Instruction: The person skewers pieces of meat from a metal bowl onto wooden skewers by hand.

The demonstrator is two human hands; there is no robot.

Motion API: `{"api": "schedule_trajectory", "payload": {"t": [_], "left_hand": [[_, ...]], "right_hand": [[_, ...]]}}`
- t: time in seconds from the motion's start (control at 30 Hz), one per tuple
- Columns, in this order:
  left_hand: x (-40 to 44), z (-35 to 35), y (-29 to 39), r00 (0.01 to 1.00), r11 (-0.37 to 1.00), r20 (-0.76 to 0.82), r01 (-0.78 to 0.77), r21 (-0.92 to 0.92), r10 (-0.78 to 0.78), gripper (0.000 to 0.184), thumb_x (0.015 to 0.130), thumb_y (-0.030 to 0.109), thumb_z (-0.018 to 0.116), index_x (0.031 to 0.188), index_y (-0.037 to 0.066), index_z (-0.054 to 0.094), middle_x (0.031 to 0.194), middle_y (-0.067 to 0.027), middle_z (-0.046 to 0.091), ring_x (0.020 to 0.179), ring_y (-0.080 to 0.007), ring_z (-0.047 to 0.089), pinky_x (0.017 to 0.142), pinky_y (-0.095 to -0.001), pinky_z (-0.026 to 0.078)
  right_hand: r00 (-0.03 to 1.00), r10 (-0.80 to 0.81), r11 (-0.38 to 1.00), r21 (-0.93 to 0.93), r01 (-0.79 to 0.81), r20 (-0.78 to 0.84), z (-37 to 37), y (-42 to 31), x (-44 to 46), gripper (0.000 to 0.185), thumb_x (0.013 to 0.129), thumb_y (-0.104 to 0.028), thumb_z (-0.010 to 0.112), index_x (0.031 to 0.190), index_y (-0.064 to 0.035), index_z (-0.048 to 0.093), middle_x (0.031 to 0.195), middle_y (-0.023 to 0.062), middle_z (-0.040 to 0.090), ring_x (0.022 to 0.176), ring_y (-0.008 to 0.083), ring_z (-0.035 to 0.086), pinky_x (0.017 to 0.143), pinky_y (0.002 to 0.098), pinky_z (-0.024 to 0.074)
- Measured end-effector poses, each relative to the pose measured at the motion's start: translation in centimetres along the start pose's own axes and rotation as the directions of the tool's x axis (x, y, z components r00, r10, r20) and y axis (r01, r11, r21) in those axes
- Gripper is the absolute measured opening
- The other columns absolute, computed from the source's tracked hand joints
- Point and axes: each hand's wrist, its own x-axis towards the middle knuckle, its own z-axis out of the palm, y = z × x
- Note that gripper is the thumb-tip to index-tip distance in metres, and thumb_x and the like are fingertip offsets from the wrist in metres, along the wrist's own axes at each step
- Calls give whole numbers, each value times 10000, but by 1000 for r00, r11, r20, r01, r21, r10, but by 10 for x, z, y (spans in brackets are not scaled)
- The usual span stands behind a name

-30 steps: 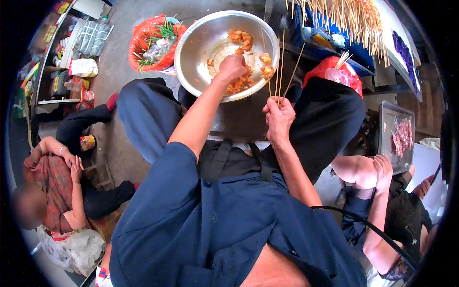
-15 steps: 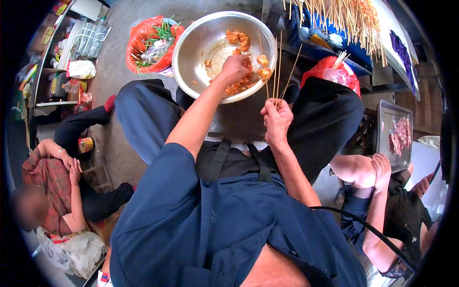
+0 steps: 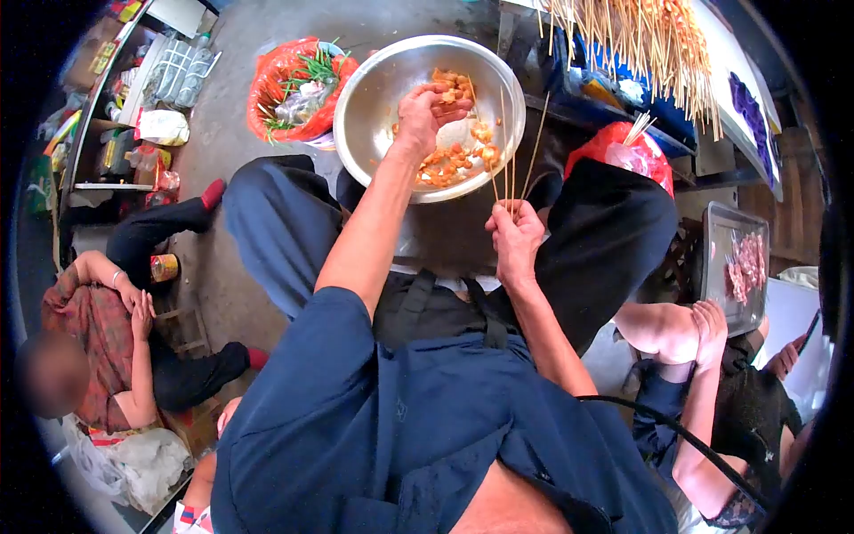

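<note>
Right hand: the person's right hand (image 3: pixel 517 233) is closed around several thin, pale wooden sticks (image 3: pixel 536 142), gripped near their lower ends, which probably leaves the upper lengths free and fanned.
Leftmost stick: it leans over the rim of the wide, round, silver metal bowl (image 3: pixel 363 93), with glossy orange chunks (image 3: pixel 489 155) seemingly threaded on it, perhaps so that drips land inside.
Left hand: the left hand (image 3: pixel 420 117) is above the bowl, fingers stretched out beside the food; whether they pinch a piece, I cannot tell.
Bowl: loose orange-coated pieces (image 3: pixel 443 166) lie along its near wall, with more at the far side; it sits before the person's knees, likely for easy reach.
Red-orange plastic bag, left of bowl: long green stalks (image 3: pixel 322 68) and a crumpled clear plastic bundle (image 3: pixel 304 107).
Bright red plastic bag (image 3: pixel 656 171), by the right knee: pale stick ends poke out, presumably kept handy.
Rectangular grey metal tray (image 3: pixel 717 298), far right: pinkish pieces (image 3: pixel 747 265), grouped together.
</note>
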Motion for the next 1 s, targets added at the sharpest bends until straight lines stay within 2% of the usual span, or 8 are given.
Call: {"api": "schedule_trajectory", "payload": {"t": [0.03, 0.1, 0.17, 0.2, 0.4, 0.57, 0.9, 1.0], "left_hand": [[-2, 1, 4, 999, 996, 21, 29, -89, -28, 187, 868, -44, 498, 1055, -32, 498, 1024, -187, 606, 910, -332, 669, 740, -395, 586], [-4, 8, 4, 999, 999, -37, -29, -35, 27, 200, 863, -50, 515, 1061, -38, 494, 1026, -194, 606, 916, -335, 666, 747, -396, 584], [-3, 12, 4, 992, 996, -96, -86, 22, 87, 215, 857, -56, 531, 1068, -44, 490, 1027, -202, 606, 922, -338, 664, 754, -397, 583], [-2, 11, 4, 991, 996, -101, -85, 3, 85, 228, 851, -60, 545, 1072, -45, 490, 1031, -208, 606, 919, -340, 664, 766, -400, 582], [4, 8, 5, 995, 991, -58, -88, -104, 82, 202, 860, -72, 511, 1060, -64, 488, 1069, -246, 599, 956, -370, 646, 843, -425, 565], [11, 4, 8, 999, 933, -37, -38, -358, 27, 111, 900, -19, 482, 981, -83, 522, 1105, -285, 584, 1031, -394, 609, 890, -450, 543], [8, 3, 18, 994, 947, -10, -108, -302, 110, 46, 885, -28, 518, 875, -30, 563, 1074, -281, 604, 1017, -383, 617, 893, -432, 543], [6, 1, 23, 989, 958, 25, -132, -253, 143, 123, 856, -82, 513, 879, 13, 439, 1007, -281, 616, 879, -372, 663, 768, -433, 589]], "right_hand": [[1000, -16, 999, -31, 16, 2, 1, 1, -1, 83, 887, -126, 582, 873, -50, 552, 630, -7, 548, 454, 18, 381, 401, 169, 277], [999, -34, 998, -58, 35, 13, 0, 5, 0, 81, 887, -123, 580, 866, -50, 553, 630, -8, 549, 459, 20, 384, 407, 172, 282], [998, -45, 969, -242, 53, 39, -4, 9, 3, 95, 882, -120, 567, 855, -32, 587, 718, 12, 596, 627, 83, 524, 576, 239, 440], [997, -70, 974, -215, 75, 31, -1, 9, 1, 109, 873, -119, 569, 813, -28, 578, 617, -5, 566, 545, 65, 487, 509, 226, 395], [993, -102, 961, -251, 115, 64, -2, 18, 3, 116, 872, -126, 574, 826, -21, 586, 633, 8, 578, 564, 72, 505, 522, 233, 405], [990, -119, 962, -238, 132, 70, -3, 19, 4, 120, 869, -127, 577, 823, -17, 589, 634, 13, 581, 566, 76, 510, 527, 235, 410], [987, -129, 950, -273, 149, 91, -4, 17, 3, 111, 866, -117, 588, 835, -11, 595, 630, 6, 584, 556, 69, 515, 518, 231, 413], [987, -137, 945, -287, 156, 85, -4, 17, 3, 110, 866, -118, 590, 836, -13, 596, 623, 5, 583, 552, 68, 513, 517, 228, 414]]}}
